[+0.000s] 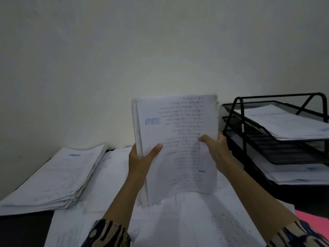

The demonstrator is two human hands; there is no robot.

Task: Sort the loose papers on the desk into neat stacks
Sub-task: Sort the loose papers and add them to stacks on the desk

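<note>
A bundle of white printed sheets (178, 125) stands upright above the desk, its top sheet upside down with a blue stamp. My left hand (142, 157) grips its left edge, thumb across the front. My right hand (216, 148) grips its right edge. Beneath the bundle, loose papers (187, 220) lie spread flat over the dark desk (23, 229). A thick, slightly ragged stack of papers (53, 179) rests on the desk to the left.
A black wire-mesh letter tray (270, 150) with tiers stands at the right; papers lie on its top and bottom tiers. A pink folder (313, 220) shows at the lower right corner. A plain pale wall rises right behind the desk.
</note>
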